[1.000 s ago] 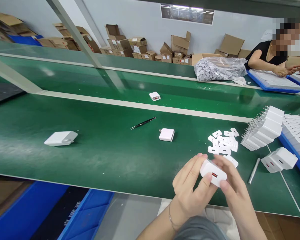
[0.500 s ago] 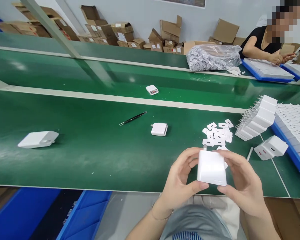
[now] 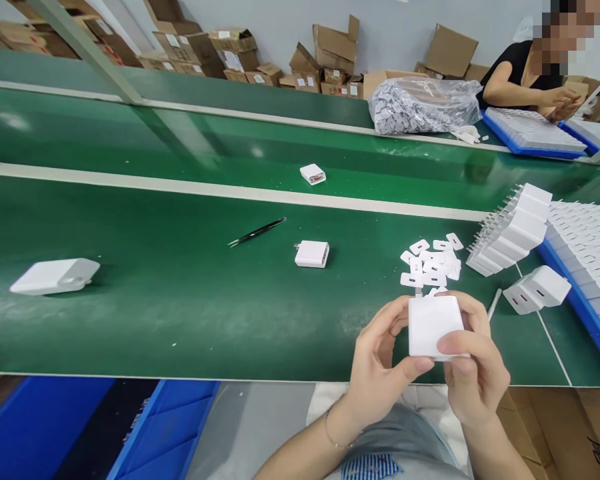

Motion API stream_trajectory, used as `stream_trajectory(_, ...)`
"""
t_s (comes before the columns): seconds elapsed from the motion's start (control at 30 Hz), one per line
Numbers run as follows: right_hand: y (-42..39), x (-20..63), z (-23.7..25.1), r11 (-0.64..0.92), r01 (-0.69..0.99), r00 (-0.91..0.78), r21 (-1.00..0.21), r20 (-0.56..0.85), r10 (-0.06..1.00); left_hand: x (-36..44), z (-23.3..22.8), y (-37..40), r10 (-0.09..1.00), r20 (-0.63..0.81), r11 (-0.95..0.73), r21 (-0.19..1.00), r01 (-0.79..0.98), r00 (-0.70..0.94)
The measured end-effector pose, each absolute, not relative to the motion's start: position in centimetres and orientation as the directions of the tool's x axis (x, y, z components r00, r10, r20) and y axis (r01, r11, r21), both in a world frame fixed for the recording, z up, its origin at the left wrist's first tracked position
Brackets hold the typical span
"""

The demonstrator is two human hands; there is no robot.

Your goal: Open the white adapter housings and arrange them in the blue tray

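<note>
A white plug charger (image 3: 433, 323) is held between my two hands above the front edge of the green bench, its metal prong pointing away from me. My left hand (image 3: 383, 363) grips its left side, thumb at the lower corner. Around the right side closes my right hand (image 3: 480, 373), with a finger lying across the charger's lower right face. Just beyond lie several small white cover plates (image 3: 434, 261) in a loose pile. Right of them stand a row of white chargers (image 3: 510, 230) and a pair of chargers (image 3: 539, 291) with ports showing.
Black tweezers (image 3: 257, 232) and a single charger (image 3: 312, 254) lie mid-bench; another charger (image 3: 55, 277) is far left. An open-ended charger (image 3: 313, 174) rests on the green belt behind. A blue tray (image 3: 580, 287) of chargers borders the right. Across sits a co-worker (image 3: 513, 83) near a bag (image 3: 420, 107).
The charger has shifted slightly right in the view. My right hand has changed its grip, bringing a finger across the charger's face. The co-worker's hands have risen a little.
</note>
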State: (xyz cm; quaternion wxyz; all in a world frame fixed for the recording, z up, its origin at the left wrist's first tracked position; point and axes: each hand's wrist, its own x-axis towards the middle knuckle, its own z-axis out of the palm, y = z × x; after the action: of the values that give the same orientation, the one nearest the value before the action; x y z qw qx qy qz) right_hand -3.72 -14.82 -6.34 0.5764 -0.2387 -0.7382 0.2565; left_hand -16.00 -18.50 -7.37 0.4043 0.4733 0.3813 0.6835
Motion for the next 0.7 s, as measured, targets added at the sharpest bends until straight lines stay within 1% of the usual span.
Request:
stream_trajectory(0.07,-14.4,-3.6,-6.6,0.722,0.026,-0.234,-0.691,0.698,0.677,-15.6,-7.7,-18.3,0.917,0.297,-0.354,0.913,-0.204,-0.267)
stream_trajectory(0.13,-13.9,-3.2,-6.7,0.684,-0.013,-0.238,-0.729,0.667,0.706,-15.6,-7.9,-17.9,0.92,0.284,-0.344,0.915,-0.21,-0.271)
stream_trajectory(0.2,-13.7,-2.4,-6.8,0.635,-0.044,-0.285,-0.771,0.619,0.732,-16.2,-8.0,-17.5,0.918,0.313,-0.359,0.917,-0.176,-0.245)
stream_trajectory(0.23,-13.7,-1.8,-6.8,0.602,-0.037,-0.326,-0.797,0.579,0.747,-16.7,-8.0,-17.4,0.915,0.336,-0.37,0.92,-0.131,-0.222)
stream_trajectory(0.27,-13.7,-1.1,-6.8,0.571,-0.007,-0.369,-0.821,0.533,0.762,-17.2,-7.9,-17.3,0.914,0.359,-0.377,0.924,-0.069,-0.188)
stream_trajectory(0.33,-14.1,0.5,-6.8,0.524,0.121,-0.458,-0.843,0.421,0.783,-17.9,-7.7,-17.4,0.919,0.386,-0.38,0.921,0.086,-0.083)
stream_trajectory(0.4,-14.6,2.3,-6.4,0.526,0.261,-0.544,-0.809,0.327,0.773,-18.1,-7.2,-17.6,0.924,0.38,-0.379,0.896,0.231,0.041)
stream_trajectory(0.47,-14.6,4.3,-5.8,0.573,0.338,-0.591,-0.747,0.305,0.747,-18.1,-6.7,-17.5,0.913,0.371,-0.408,0.841,0.356,0.169)
stream_trajectory(0.5,-14.4,5.5,-5.4,0.599,0.366,-0.564,-0.713,0.342,0.752,-18.2,-6.5,-17.3,0.898,0.372,-0.439,0.796,0.416,0.235)
stream_trajectory(0.53,-14.0,6.7,-5.0,0.618,0.399,-0.489,-0.677,0.412,0.769,-18.5,-6.3,-17.0,0.875,0.381,-0.482,0.737,0.474,0.299)
stream_trajectory(0.57,-13.3,8.1,-4.7,0.62,0.451,-0.368,-0.642,0.499,0.784,-19.0,-6.1,-16.4,0.844,0.401,-0.536,0.659,0.527,0.357)
stream_trajectory(0.63,-11.6,10.9,-4.4,0.552,0.589,-0.081,-0.589,0.637,0.766,-20.9,-6.0,-14.7,0.768,0.474,-0.633,0.461,0.622,0.431)
stream_trajectory(0.67,-10.6,12.2,-4.5,0.499,0.65,0.02,-0.573,0.67,0.742,-22.2,-6.1,-13.6,0.728,0.529,-0.655,0.347,0.671,0.436)
stream_trajectory(0.7,-9.7,13.3,-4.7,0.445,0.699,0.07,-0.561,0.672,0.737,-23.8,-6.0,-12.2,0.699,0.574,-0.643,0.243,0.726,0.426)
